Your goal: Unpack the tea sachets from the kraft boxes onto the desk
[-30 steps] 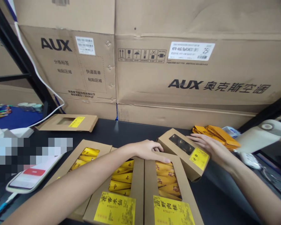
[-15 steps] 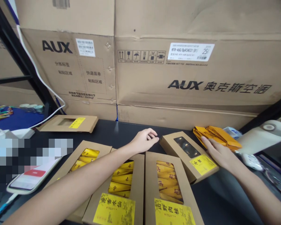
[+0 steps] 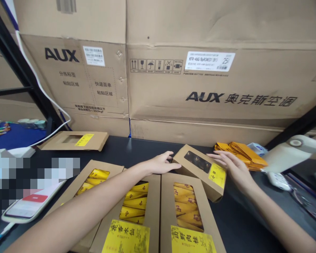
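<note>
A windowed cardboard tea box (image 3: 179, 154) with a yellow label (image 3: 217, 175) sits at an angle between my hands, its window showing a dark inside. My left hand (image 3: 163, 162) is at its left end, thumb along the near side and fingers bent behind the corner. Along the far right edge, my right hand (image 3: 235, 170) has its fingers stretched out, fingertips at the edge; firm contact is hard to tell. In front stand similar boxes filled with yellow packets: one on the right (image 3: 166, 207), a middle one (image 3: 154, 196), and a left one partly covered by my left forearm.
Orange packets (image 3: 242, 154) lie beyond my right hand, beside a pale cylindrical object (image 3: 287, 154). A flat windowed box (image 3: 101, 138) lies at the back left. A phone (image 3: 28, 202) with a cable rests at left. Large AUX cartons (image 3: 158, 84) stand behind the black table.
The tea box has shifted left and turned, now looking more tilted. My right hand has moved left from the orange packets to the box's edge. My left hand has closed in on its left end.
</note>
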Available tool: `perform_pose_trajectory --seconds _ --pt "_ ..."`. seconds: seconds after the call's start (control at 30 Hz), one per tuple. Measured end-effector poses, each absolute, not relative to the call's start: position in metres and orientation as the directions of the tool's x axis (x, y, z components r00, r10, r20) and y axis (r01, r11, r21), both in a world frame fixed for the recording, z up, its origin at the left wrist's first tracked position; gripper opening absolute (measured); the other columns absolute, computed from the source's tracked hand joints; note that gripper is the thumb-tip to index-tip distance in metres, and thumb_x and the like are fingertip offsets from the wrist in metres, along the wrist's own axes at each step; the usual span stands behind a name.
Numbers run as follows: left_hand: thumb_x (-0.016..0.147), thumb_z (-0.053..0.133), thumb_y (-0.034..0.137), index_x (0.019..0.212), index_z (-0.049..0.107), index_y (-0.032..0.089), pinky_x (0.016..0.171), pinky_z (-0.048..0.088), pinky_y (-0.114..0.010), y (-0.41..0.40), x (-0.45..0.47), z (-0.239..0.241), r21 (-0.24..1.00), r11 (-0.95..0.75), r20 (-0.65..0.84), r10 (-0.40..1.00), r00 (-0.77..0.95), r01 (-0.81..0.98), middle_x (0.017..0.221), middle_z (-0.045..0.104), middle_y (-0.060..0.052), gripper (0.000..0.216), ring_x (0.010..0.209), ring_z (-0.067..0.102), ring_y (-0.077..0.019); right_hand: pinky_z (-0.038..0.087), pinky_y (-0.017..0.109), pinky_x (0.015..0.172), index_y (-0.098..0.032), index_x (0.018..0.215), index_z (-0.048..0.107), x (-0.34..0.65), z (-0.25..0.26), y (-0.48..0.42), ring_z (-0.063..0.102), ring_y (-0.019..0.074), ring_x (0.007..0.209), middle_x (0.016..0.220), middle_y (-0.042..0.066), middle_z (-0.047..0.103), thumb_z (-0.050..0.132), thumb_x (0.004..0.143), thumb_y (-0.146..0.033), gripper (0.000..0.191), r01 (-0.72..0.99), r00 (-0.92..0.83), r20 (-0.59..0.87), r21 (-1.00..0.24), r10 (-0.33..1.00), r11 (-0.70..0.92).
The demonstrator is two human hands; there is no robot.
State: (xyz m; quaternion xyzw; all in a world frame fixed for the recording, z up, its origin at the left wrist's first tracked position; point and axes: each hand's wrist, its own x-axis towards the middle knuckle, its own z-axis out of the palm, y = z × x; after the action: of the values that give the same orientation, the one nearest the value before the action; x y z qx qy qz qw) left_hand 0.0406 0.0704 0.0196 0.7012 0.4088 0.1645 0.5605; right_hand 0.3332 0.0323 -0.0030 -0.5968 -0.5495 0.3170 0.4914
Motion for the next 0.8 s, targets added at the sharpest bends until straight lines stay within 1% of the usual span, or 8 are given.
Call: perform_pose_trajectory --seconds 0.1,0.17,0.23,0.33,0.43,0.53,0.67,0.8 --pt "0.077 0.064 0.048 0.145 0.026 0.017 0.105 0.039 -0.036 0.071 0.040 0.019 0.930 -0.019 -0.232 0.744 0.627 0.367 0.143 0.044 -0.018 0.084 0.128 0.048 -0.0249 0.049 0.043 0.093 -0.023 0.094 0.056 0.326 -0.011 0.033 0.064 0.0266 0.101 0.103 0.009 0.069 0.057 0.078 -0.060 0.040 0.481 0.308 0.337 -0.862 0.890 0.160" --pt "0.077 0.064 0.046 0.145 0.025 0.015 0.105 0.039 -0.035 0.071 0.040 0.018 0.932 -0.014 -0.233 0.742 0.629 0.362 0.143 0.045 -0.018 0.085 0.127 0.048 -0.0244 0.051 0.039 0.083 -0.023 0.088 0.056 0.327 -0.008 0.030 0.064 0.0247 0.088 0.092 0.007 0.067 0.054 0.080 -0.060 0.039 0.641 0.356 0.439 -0.757 0.825 0.126" --pt "0.078 0.064 0.044 0.145 0.027 0.015 0.104 0.039 -0.035 0.071 0.040 0.019 0.933 -0.009 -0.236 0.739 0.631 0.359 0.142 0.046 -0.018 0.081 0.126 0.050 -0.0239 0.048 0.035 0.066 -0.022 0.074 0.053 0.332 -0.003 0.026 0.060 0.0215 0.069 0.072 0.004 0.062 0.050 0.081 -0.062 0.041 0.753 0.368 0.478 -0.656 0.798 0.046" --pt "0.081 0.061 0.042 0.144 0.029 0.017 0.103 0.040 -0.034 0.070 0.040 0.021 0.928 -0.003 -0.245 0.750 0.614 0.373 0.139 0.049 -0.016 0.075 0.123 0.052 -0.0231 0.037 0.032 0.047 -0.023 0.053 0.044 0.341 0.001 0.024 0.047 0.0167 0.046 0.046 0.001 0.048 0.044 0.082 -0.067 0.053 0.735 0.323 0.276 -0.675 0.905 -0.057" --pt "0.083 0.057 0.041 0.144 0.029 0.018 0.098 0.043 -0.034 0.068 0.040 0.024 0.914 0.011 -0.264 0.774 0.575 0.406 0.138 0.051 -0.015 0.071 0.121 0.053 -0.0233 0.039 0.032 0.046 -0.023 0.040 0.039 0.344 0.000 0.027 0.045 0.0155 0.039 0.036 0.002 0.044 0.042 0.082 -0.069 0.062 0.614 0.292 0.120 -0.784 0.949 -0.090" --pt "0.083 0.056 0.040 0.141 0.032 0.019 0.091 0.046 -0.032 0.067 0.039 0.027 0.907 0.022 -0.276 0.786 0.554 0.421 0.136 0.052 -0.014 0.066 0.117 0.056 -0.0238 0.050 0.033 0.056 -0.022 0.044 0.049 0.341 -0.004 0.031 0.055 0.0171 0.047 0.045 0.004 0.054 0.050 0.079 -0.068 0.058 0.489 0.310 0.151 -0.872 0.939 -0.021" --pt "0.085 0.051 0.038 0.131 0.044 0.018 0.088 0.047 -0.032 0.070 0.039 0.025 0.914 0.016 -0.249 0.810 0.532 0.404 0.128 0.058 -0.013 0.050 0.110 0.059 -0.0232 0.057 0.033 0.063 -0.021 0.070 0.065 0.335 -0.011 0.033 0.067 0.0234 0.076 0.079 0.008 0.070 0.060 0.071 -0.066 0.046 0.363 0.333 0.111 -0.931 0.937 -0.019" --pt "0.085 0.050 0.037 0.128 0.045 0.016 0.090 0.046 -0.032 0.073 0.039 0.022 0.927 0.061 -0.253 0.830 0.497 0.371 0.126 0.059 -0.013 0.048 0.113 0.057 -0.0231 0.057 0.032 0.074 -0.022 0.096 0.065 0.327 -0.013 0.031 0.065 0.0263 0.102 0.108 0.008 0.069 0.065 0.070 -0.061 0.047 0.343 0.251 0.003 -0.935 0.968 -0.087"
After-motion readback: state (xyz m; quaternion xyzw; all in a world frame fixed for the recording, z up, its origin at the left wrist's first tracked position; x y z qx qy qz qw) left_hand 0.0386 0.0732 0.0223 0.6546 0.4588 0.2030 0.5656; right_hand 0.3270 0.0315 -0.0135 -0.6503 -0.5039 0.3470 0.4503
